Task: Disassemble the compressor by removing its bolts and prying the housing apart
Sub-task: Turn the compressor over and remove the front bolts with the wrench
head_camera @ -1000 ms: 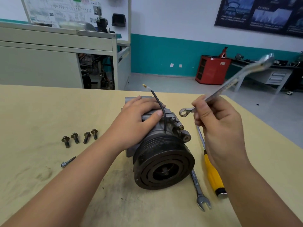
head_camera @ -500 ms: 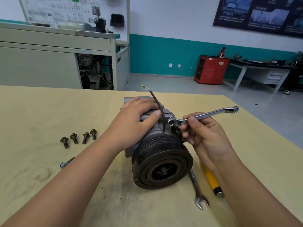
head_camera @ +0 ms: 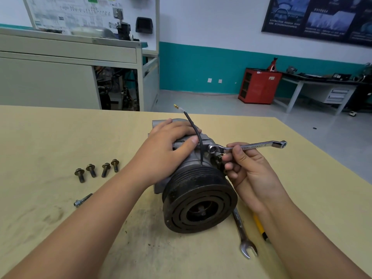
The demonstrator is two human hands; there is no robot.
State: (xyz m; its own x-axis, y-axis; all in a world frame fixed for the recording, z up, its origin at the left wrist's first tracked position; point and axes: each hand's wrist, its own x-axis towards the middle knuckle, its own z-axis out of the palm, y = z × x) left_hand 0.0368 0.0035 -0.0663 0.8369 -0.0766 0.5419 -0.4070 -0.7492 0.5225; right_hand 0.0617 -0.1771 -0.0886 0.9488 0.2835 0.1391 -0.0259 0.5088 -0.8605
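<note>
The compressor (head_camera: 198, 202) lies on the tan table (head_camera: 50, 137), its black pulley facing me and a black wire (head_camera: 195, 129) sticking up from it. My left hand (head_camera: 167, 150) rests over the top of the grey housing and holds it down. My right hand (head_camera: 243, 166) grips a chrome ring wrench (head_camera: 253, 146) by its shank. The wrench's near ring end sits over a bolt (head_camera: 213, 149) on the housing's right side.
Several removed bolts (head_camera: 96, 170) lie in a row left of the compressor, and a longer bolt (head_camera: 82, 200) lies nearer me. An open-end wrench (head_camera: 244, 236) and a yellow-handled screwdriver (head_camera: 259, 226) lie by my right forearm. The table's right edge runs diagonally behind my right hand.
My right hand brought the wrench down from a raised, tilted position and set its ring end on the housing bolt; it now lies nearly level. My left hand has stayed on the housing.
</note>
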